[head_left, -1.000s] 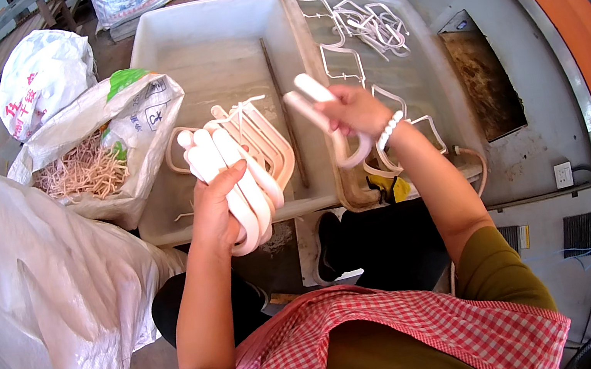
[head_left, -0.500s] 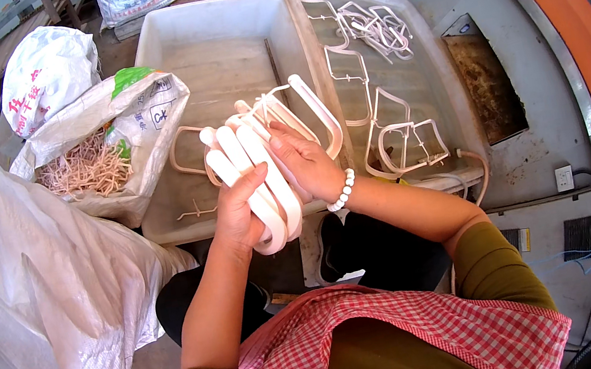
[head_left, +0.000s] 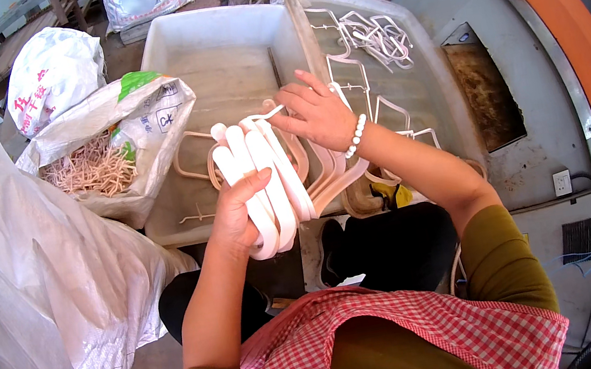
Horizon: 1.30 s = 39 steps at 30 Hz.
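Note:
My left hand (head_left: 233, 218) is closed round a bundle of pale, U-shaped plastic pieces (head_left: 257, 191), holding them upright over the near edge of a white bin. My right hand (head_left: 319, 114), wearing a white bead bracelet, reaches over the bundle's far right side. Its fingers are stretched out and a little apart. More pale curved pieces (head_left: 335, 187) fan out below that palm; whether the fingertips touch them I cannot tell. Behind the bundle, a thin loop-shaped plastic piece (head_left: 186, 158) shows inside the bin.
The white bin (head_left: 207, 31) stands before me. Thin plastic loops lie tangled in the tub on the right (head_left: 422, 30). At left, an opened woven sack (head_left: 171, 115) holds small pinkish plastic bits (head_left: 91, 168). A white sheet (head_left: 51, 264) hangs nearby. A grey metal panel (head_left: 539, 144) bounds the right.
My right hand has lifted off the bundle's side and moved up and right, its fingers spreading. Some curved pieces now lean out to the right. The left hand keeps its hold.

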Each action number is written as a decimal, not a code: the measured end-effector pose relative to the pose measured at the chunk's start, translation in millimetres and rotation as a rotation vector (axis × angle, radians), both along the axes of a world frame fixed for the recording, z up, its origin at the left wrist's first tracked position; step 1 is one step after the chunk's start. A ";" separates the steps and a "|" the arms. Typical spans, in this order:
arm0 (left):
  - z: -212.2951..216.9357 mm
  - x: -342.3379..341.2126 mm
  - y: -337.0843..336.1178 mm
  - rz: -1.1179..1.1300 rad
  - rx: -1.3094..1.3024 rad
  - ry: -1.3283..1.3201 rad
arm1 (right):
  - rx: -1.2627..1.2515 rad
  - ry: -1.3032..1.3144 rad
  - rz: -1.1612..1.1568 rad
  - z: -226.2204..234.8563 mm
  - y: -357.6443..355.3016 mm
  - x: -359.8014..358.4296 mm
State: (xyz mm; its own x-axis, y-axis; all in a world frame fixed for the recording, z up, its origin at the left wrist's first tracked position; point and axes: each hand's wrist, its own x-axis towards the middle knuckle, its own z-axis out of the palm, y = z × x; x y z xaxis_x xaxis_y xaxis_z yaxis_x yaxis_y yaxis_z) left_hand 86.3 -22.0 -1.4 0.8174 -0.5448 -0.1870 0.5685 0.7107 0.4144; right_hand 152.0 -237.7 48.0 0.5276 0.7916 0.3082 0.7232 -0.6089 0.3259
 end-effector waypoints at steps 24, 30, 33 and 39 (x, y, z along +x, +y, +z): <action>-5.0 -5.4 -7.2 0.219 0.678 -0.351 | 1.978 0.546 0.161 89.6 25.3 -19.1; -10.6 5.0 -12.7 0.210 0.443 -0.120 | 0.956 0.288 0.251 100.3 129.9 31.9; -11.0 8.2 -7.4 0.269 0.362 -0.064 | 0.989 0.330 0.101 63.5 148.6 44.8; -14.6 10.8 0.0 0.258 0.303 0.032 | 1.481 1.230 -0.362 -19.4 81.5 0.3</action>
